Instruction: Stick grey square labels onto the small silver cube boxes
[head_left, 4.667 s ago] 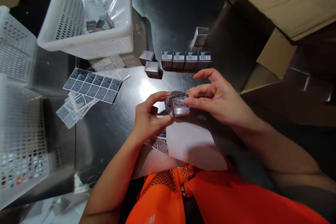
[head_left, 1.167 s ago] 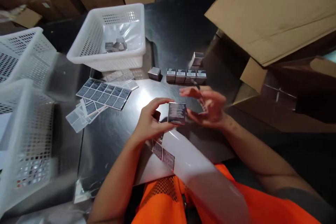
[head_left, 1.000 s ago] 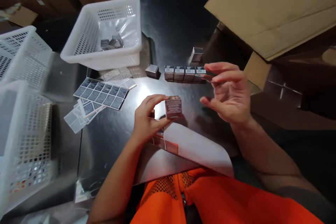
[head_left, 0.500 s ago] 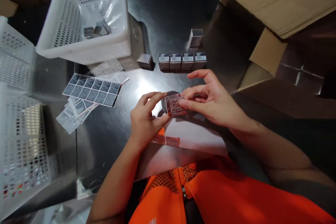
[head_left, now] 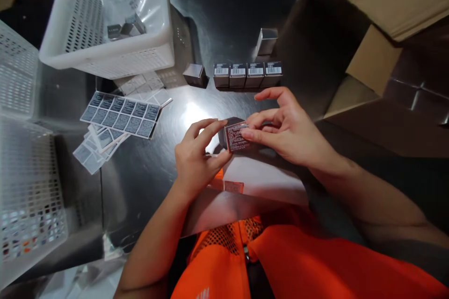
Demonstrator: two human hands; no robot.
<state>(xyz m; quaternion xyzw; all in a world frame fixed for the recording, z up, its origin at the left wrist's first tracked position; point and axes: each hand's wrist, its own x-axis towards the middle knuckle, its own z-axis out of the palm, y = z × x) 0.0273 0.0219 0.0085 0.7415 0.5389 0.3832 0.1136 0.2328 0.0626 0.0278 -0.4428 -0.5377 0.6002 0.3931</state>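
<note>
Above the dark shiny table (head_left: 147, 173), my left hand (head_left: 194, 159) holds a small silver box (head_left: 234, 134) by its left side. My right hand (head_left: 289, 128) presses its fingertips on the printed label on the box's face. A white label backing sheet (head_left: 259, 182) lies under my hands, near my orange vest. Beyond my hands, a row of several small boxes (head_left: 247, 74) with barcodes facing me stands on the table. One loose silver box (head_left: 195, 74) lies left of the row and another (head_left: 266, 40) stands behind it.
A white perforated basket (head_left: 105, 56) at the back left holds a few silver boxes on clear plastic. Sheets of dark labels (head_left: 119, 114) lie left of my hands. More white baskets (head_left: 28, 187) line the left edge. Cardboard cartons (head_left: 372, 60) crowd the right.
My right hand came back from beside the row of boxes to the box in my left hand and now presses the label on it. The view tilted further down.
</note>
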